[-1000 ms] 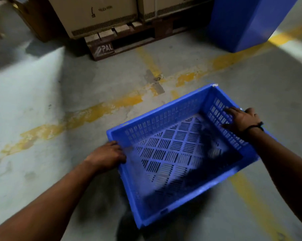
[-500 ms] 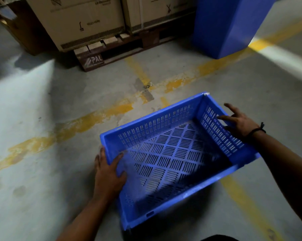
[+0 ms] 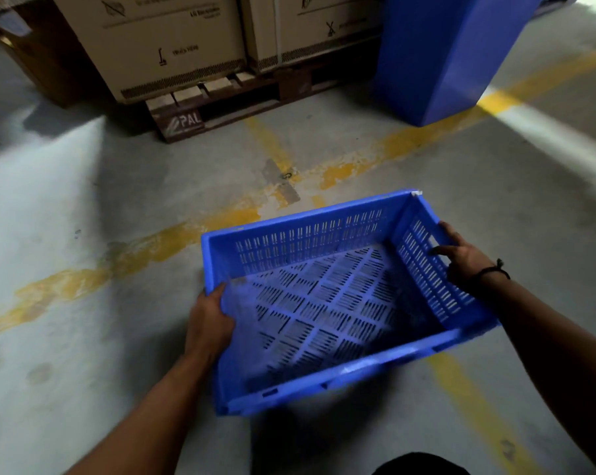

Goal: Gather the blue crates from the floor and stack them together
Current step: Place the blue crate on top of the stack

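Observation:
A blue slotted plastic crate (image 3: pixel 310 234) with nothing inside is in front of me, over the concrete floor. My left hand (image 3: pixel 209 320) grips its left rim, thumb hooked over the edge. My right hand (image 3: pixel 461 258) grips the right wall near the handle slot, thumb inside and fingers outside. The crate casts a dark shadow beneath its near edge; whether it touches the floor I cannot tell.
A tall blue block (image 3: pixel 454 53) stands at the back right. Cardboard boxes (image 3: pixel 159 46) sit on a wooden pallet (image 3: pixel 221 111) at the back. Worn yellow lines (image 3: pixel 152 245) cross the grey floor.
Both hands have closed on the crate's rims: the left slid onto the left edge, the right curled round the right wall. The crate has swung round towards me.

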The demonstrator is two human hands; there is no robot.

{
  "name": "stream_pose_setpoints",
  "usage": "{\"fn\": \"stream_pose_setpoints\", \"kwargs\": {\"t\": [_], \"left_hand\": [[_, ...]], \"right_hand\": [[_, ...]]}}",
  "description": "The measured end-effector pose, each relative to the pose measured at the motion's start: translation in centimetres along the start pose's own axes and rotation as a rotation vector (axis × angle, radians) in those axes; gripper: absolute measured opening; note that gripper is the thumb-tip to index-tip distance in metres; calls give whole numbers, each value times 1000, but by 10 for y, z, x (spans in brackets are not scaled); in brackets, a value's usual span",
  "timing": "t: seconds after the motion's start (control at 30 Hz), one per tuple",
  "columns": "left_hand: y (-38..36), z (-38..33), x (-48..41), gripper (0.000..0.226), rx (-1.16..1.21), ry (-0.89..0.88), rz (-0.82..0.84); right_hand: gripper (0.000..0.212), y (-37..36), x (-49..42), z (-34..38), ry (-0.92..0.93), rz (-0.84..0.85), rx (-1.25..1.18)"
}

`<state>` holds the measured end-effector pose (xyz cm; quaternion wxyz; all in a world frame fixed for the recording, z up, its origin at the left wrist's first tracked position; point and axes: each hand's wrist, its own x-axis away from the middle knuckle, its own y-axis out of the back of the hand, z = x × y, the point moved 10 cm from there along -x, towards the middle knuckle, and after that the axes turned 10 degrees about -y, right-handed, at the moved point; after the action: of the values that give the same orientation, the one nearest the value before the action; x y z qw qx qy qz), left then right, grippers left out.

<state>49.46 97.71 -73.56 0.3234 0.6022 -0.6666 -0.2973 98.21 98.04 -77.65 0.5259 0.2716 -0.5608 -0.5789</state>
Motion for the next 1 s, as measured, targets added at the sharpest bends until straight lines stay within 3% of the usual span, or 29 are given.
{"fn": "stream_pose_setpoints", "kwargs": {"t": [0.17, 0.33, 0.63, 0.8, 1.0], "left_hand": [[66, -81, -15, 51, 14, -80, 22], [142, -182, -26, 59, -19, -139, 70], [285, -442, -33, 59, -65, -341, 196], [329, -585, -32, 57, -93, -501, 340], [343, -725, -37, 57, -38, -678, 425]], "right_hand": [[60, 94, 47, -2, -72, -48, -69], [58, 235, 105, -10, -185, -89, -47], [58, 495, 257, -68, -409, -134, -118], [54, 611, 354, -93, -564, -146, -85], [50, 716, 449, -116, -699, -287, -120]]}}
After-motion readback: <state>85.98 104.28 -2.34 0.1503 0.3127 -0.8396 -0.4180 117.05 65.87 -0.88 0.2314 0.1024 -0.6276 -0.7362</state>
